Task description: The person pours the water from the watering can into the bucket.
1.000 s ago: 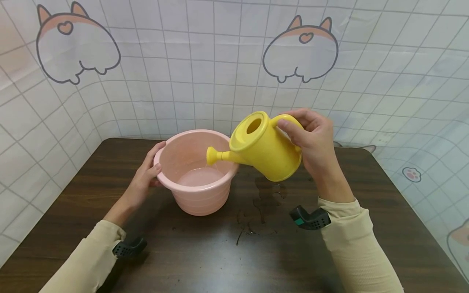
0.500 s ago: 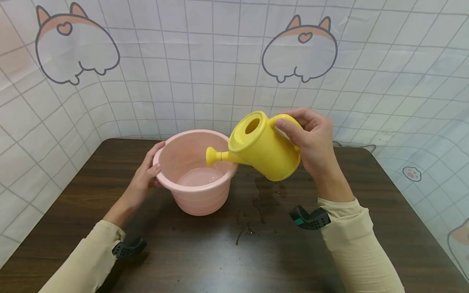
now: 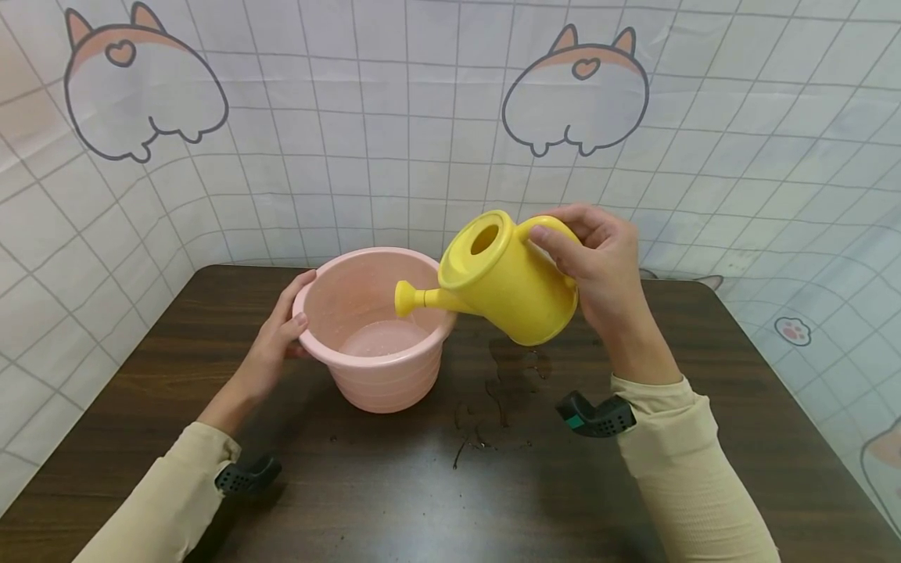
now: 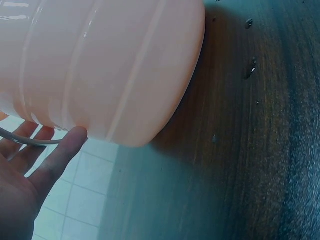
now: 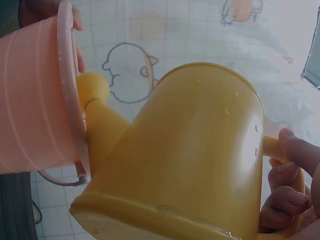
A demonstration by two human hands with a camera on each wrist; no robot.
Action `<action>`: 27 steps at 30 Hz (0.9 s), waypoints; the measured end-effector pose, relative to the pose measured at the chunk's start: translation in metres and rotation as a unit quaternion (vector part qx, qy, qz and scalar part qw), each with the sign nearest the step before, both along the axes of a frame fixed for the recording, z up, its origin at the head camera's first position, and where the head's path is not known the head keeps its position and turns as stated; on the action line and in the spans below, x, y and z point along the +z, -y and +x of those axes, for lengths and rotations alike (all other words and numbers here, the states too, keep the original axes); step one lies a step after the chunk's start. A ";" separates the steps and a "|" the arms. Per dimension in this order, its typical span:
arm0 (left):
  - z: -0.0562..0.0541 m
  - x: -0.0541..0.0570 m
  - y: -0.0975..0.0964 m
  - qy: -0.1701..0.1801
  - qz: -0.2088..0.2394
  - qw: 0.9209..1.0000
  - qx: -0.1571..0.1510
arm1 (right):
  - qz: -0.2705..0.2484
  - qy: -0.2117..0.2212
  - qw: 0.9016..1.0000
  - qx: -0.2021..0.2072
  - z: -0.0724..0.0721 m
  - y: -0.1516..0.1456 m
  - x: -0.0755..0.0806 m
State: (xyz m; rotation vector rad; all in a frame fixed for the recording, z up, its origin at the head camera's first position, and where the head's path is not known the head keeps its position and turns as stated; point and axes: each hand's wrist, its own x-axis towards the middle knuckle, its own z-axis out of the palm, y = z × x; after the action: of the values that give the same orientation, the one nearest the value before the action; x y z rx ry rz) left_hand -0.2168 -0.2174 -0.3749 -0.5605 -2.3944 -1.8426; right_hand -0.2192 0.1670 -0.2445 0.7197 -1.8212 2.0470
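A pink plastic basin [image 3: 383,387] stands on the table with a shallow layer of water [image 3: 383,338] in its bottom. At its left side my left hand [image 3: 271,344] grips the rim, the thumb on the near part and the fingers further back. In the left wrist view that hand [image 4: 30,175] is against the basin's ribbed side [image 4: 110,65]. My right hand [image 3: 598,262] holds a yellow watering can [image 3: 528,293] by its handle, lifted and tilted left. The can's spout [image 3: 407,299] reaches over the basin's right rim. Faint streaks hang below the spout head.
The dark wooden table [image 3: 394,485] has water drops [image 3: 482,442] and wet streaks right of the basin. A white grid-patterned cloth [image 3: 394,141] with cartoon drawings rises behind and at both sides. Each sleeve carries a black wrist device [image 3: 597,416].
Both hands, the basin and the watering can hold nearly the same pose throughout. The whole head view shifts very slightly.
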 end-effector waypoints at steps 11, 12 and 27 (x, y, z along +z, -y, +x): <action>0.001 0.000 0.000 -0.001 0.001 1.000 -0.003 | 0.000 0.003 1.000 0.006 -0.001 0.000 0.000; 0.000 0.000 0.000 -0.002 0.000 1.000 -0.005 | 0.000 0.003 1.000 0.008 -0.001 0.000 0.000; 0.000 -0.002 0.000 -0.002 0.000 1.000 0.001 | 0.000 0.005 1.000 0.009 -0.001 0.000 -0.001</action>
State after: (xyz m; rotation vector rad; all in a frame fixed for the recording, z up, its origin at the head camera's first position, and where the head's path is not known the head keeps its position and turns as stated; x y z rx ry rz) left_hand -0.2167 -0.2172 -0.3766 -0.5608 -2.3930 -1.8386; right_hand -0.2206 0.1671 -0.2454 0.7309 -1.8265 2.0647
